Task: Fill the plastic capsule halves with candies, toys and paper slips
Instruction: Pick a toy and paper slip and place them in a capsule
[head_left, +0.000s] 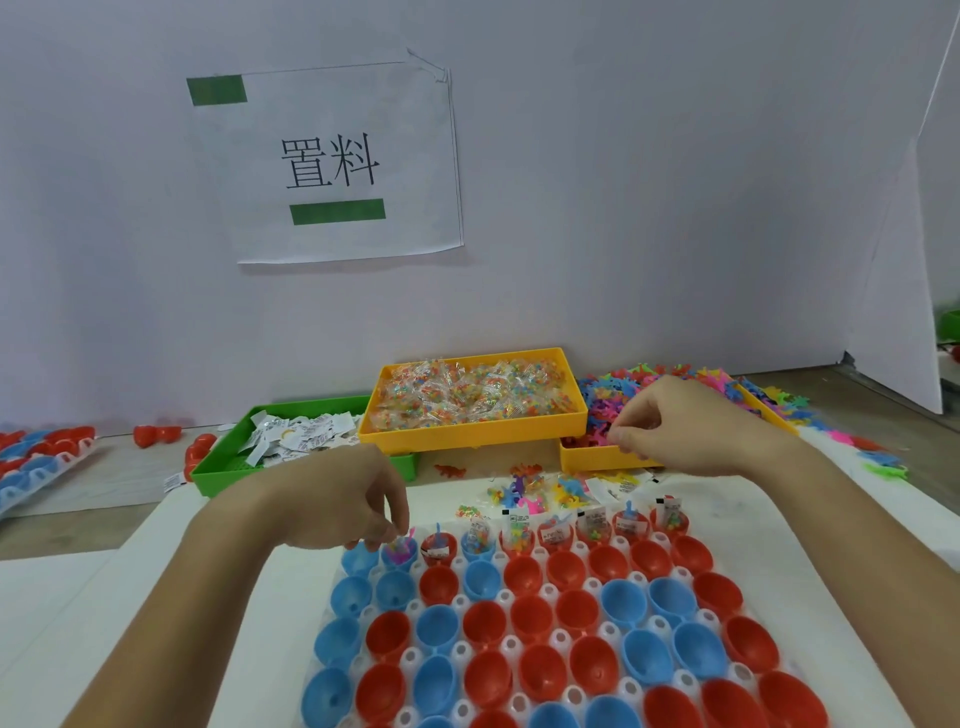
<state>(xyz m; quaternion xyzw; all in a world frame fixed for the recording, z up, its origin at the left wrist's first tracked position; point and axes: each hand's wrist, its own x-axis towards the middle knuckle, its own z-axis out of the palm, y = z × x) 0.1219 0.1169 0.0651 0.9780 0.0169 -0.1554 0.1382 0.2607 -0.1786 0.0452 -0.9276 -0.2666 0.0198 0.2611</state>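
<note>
One row of capsule halves, the far one on the table, was nearly filled when your left hand pinched a pink toy over the second blue half and your right hand picked among the tray's toys, so I judged the leftmost half was next.

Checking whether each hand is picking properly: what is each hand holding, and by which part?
Left hand pinches a pink toy by its top over a blue capsule half. Right hand reaches into the toy pile; its grip cannot be told.
</note>
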